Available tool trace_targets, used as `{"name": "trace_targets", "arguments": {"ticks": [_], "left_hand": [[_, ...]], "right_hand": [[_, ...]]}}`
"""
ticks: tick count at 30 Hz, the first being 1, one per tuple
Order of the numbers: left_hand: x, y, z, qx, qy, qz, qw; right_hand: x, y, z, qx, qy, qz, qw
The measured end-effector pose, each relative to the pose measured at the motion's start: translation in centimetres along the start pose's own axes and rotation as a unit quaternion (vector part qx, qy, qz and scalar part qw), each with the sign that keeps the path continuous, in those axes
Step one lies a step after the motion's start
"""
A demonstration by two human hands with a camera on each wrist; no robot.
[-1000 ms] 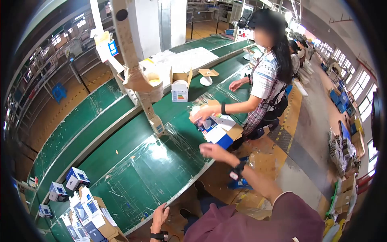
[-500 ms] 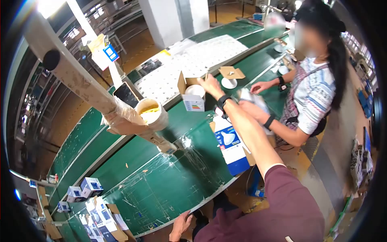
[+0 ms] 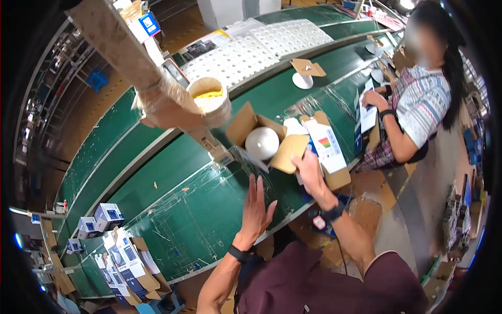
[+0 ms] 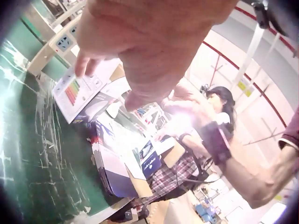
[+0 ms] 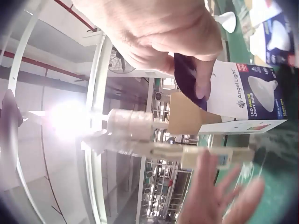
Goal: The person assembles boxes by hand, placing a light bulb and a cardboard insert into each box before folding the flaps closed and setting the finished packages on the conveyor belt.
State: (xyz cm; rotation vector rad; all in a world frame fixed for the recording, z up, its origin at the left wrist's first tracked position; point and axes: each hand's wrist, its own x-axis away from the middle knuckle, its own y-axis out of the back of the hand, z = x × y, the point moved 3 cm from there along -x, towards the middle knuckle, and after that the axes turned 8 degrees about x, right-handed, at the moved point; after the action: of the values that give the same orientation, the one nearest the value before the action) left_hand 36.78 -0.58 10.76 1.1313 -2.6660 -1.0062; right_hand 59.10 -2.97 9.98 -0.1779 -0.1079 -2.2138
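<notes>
An open carton with its flaps spread stands on the green belt [image 3: 193, 209], a round white bulb [image 3: 262, 143] inside it. My right hand [image 3: 312, 175] pinches one brown flap [image 3: 291, 153] between thumb and fingers; in the right wrist view the same hand [image 5: 163, 37] grips the dark side of that flap, above the printed box side [image 5: 238, 91]. My left hand [image 3: 254, 212] is held over the belt just in front of the carton, fingers extended and holding nothing. The left wrist view shows this hand [image 4: 145, 46] near the carton's printed side [image 4: 79, 91].
Flattened cartons [image 3: 327, 144] lie right of the open one. A bulb with a cardboard piece [image 3: 303, 80] stands behind. A taped post [image 3: 167, 102] and tub [image 3: 212, 107] rise at left. Small boxes [image 3: 109, 214] and stacked cartons [image 3: 125, 261] sit far left. Another person [image 3: 426, 99] handles a carton.
My right hand has drawn the open carton from the back of the belt towards me and holds its flap. My left hand has risen from the belt's edge towards the carton. The camera view has shifted.
</notes>
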Motion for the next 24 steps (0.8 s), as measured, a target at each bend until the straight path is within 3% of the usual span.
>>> {"name": "trace_targets", "arguments": {"ticks": [1, 4, 6, 9, 12, 13, 14, 16, 17, 18, 20, 21, 22, 24], "left_hand": [[0.1, 0.6, -0.5, -0.043, -0.036, -0.018, 0.998], [3.8, 1.5, -0.1, -0.103, -0.075, 0.033, 0.991], [7.3, 3.1, 1.0, -0.123, -0.086, 0.029, 0.988], [12.3, 7.0, 2.5, -0.173, -0.123, -0.009, 0.977], [16.1, 11.4, 4.4, -0.19, -0.118, 0.005, 0.975], [16.9, 12.5, 4.7, -0.195, -0.117, 0.002, 0.974], [17.4, 13.1, 5.1, -0.199, -0.113, 0.025, 0.973], [18.3, 13.5, 5.9, -0.202, -0.104, 0.077, 0.971], [18.0, 13.8, 5.6, -0.184, -0.099, 0.129, 0.969], [17.4, 14.8, 4.8, -0.125, -0.108, 0.151, 0.975], [15.8, 16.8, 4.6, 0.054, -0.008, 0.294, 0.954], [15.5, 17.1, 6.7, 0.167, 0.068, 0.298, 0.937], [14.3, 17.8, 8.1, 0.338, 0.113, 0.288, 0.889], [12.3, 17.1, 9.0, 0.342, 0.204, 0.269, 0.877]], "right_hand": [[4.0, -1.0, 0.4, -0.053, -0.021, 0.004, 0.998], [14.0, -4.6, -1.4, -0.167, -0.102, 0.034, 0.98], [19.2, -7.3, -3.7, -0.174, -0.143, 0.013, 0.974], [24.6, -11.2, -4.8, -0.182, -0.191, 0.09, 0.96], [27.5, -13.9, -2.1, -0.073, 0.004, 0.024, 0.997], [28.1, -13.2, 0.2, 0.17, 0.069, 0.014, 0.983], [28.6, -13.4, 3.5, 0.311, 0.166, -0.03, 0.935], [28.5, -14.6, 5.1, 0.508, 0.307, 0.081, 0.801], [28.4, -15.7, 4.4, 0.558, 0.335, 0.14, 0.746], [27.8, -16.8, 2.9, 0.548, 0.362, 0.176, 0.734], [26.2, -17.9, 0.0, 0.526, 0.437, 0.165, 0.71], [25.3, -18.1, -0.2, 0.527, 0.442, 0.16, 0.708], [24.6, -18.5, 0.0, 0.526, 0.446, 0.155, 0.707], [23.5, -19.1, 0.4, 0.514, 0.468, 0.189, 0.694]]}}
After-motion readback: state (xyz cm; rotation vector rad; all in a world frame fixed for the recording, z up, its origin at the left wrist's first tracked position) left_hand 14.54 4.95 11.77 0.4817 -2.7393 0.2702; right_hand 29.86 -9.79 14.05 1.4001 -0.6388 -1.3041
